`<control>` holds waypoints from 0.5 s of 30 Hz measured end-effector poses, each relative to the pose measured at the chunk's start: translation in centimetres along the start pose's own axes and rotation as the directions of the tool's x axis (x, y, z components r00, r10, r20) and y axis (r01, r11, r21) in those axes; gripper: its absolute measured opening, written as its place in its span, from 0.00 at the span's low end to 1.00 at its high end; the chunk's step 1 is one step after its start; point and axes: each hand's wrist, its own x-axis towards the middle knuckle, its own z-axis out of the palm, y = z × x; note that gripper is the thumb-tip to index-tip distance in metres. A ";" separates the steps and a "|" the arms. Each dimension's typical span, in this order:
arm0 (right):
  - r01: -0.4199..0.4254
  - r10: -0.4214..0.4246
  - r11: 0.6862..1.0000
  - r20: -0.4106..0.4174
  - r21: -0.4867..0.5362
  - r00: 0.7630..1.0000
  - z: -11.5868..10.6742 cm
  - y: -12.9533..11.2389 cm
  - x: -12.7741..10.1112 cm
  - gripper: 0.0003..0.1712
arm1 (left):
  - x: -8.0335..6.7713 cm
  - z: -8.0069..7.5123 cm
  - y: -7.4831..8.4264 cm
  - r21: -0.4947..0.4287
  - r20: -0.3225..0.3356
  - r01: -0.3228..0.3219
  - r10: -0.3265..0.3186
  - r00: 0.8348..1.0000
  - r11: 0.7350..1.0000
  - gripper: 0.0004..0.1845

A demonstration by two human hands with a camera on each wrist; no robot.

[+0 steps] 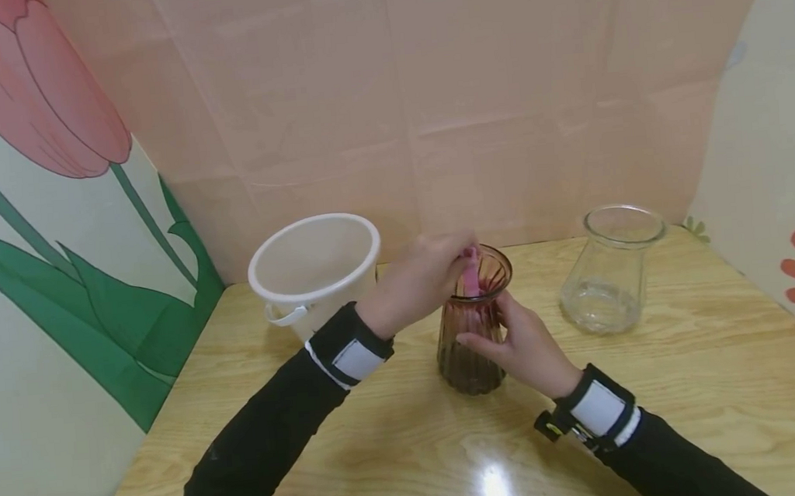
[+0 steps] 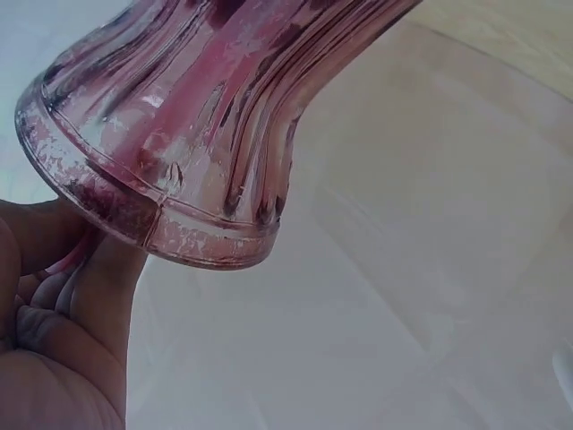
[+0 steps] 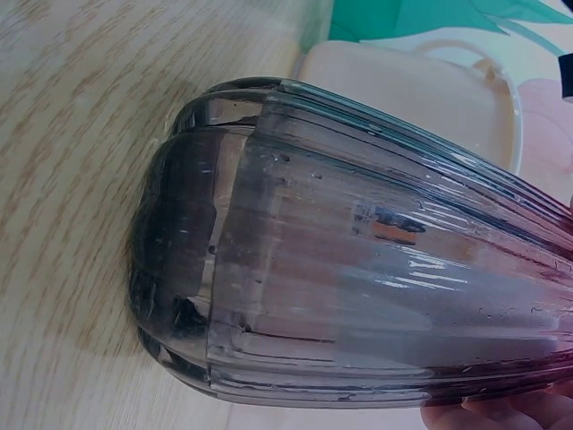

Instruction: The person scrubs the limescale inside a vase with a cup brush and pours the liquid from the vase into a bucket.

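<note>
A ribbed glass vase [image 1: 471, 336], purple-pink at its flared rim and greyish toward its base, stands on the table between the hands. From above the rim, my left hand [image 1: 414, 282] pinches a narrow pink thing [image 1: 471, 275] that reaches down into the vase mouth. The left wrist view shows pink through the ribbed glass [image 2: 192, 107], with the fingers [image 2: 98, 313] right at the rim. I cannot tell what the pink thing is. My right hand [image 1: 527, 343] grips the vase from the right just below the rim; in the right wrist view its fingers [image 3: 510, 412] show along the glass.
A white bucket [image 1: 317, 292] with a handle stands behind my left forearm. To the right at the back is a clear glass vase [image 1: 604, 294] with a wide rim. A pink-covered wall [image 1: 464, 118] closes the rear of the wooden table [image 1: 359, 469].
</note>
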 end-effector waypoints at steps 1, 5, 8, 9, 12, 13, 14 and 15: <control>-0.001 0.001 1.000 0.001 0.001 1.000 0.0 0.0 0.0 0.41 | -0.1 -0.1 0.0 0.003 -0.008 -0.003 0.003 1.000 1.000 0.02; -0.004 0.004 1.000 0.004 0.006 1.000 0.1 0.0 0.1 0.42 | -0.2 -0.5 0.2 0.004 -0.063 -0.018 0.019 0.998 1.000 0.01; 0.001 -0.001 1.000 -0.001 0.008 1.000 0.2 0.0 0.1 0.42 | -0.2 -1.2 0.3 0.008 -0.109 -0.040 0.040 0.993 0.999 0.01; 0.004 -0.004 1.000 -0.002 0.010 1.000 0.2 0.1 0.1 0.42 | -0.2 -1.5 0.4 0.016 -0.126 -0.044 0.045 0.991 0.999 0.01; 0.005 -0.004 1.000 -0.003 0.010 1.000 0.2 0.2 0.1 0.42 | -0.2 -2.5 0.6 0.021 -0.178 -0.061 0.064 0.982 0.998 0.02; 0.001 -0.001 1.000 -0.001 0.011 1.000 0.2 0.2 0.1 0.42 | -0.2 -2.7 0.7 0.025 -0.193 -0.064 0.067 0.979 0.998 0.02; -0.002 0.002 1.000 0.002 0.011 1.000 0.2 0.3 0.1 0.42 | -0.2 -3.0 0.8 0.022 -0.205 -0.065 0.069 0.976 0.998 0.02; -0.007 0.007 1.000 0.006 0.014 1.000 0.2 0.3 0.1 0.42 | -0.2 -3.1 0.9 0.016 -0.213 -0.067 0.069 0.975 0.998 0.02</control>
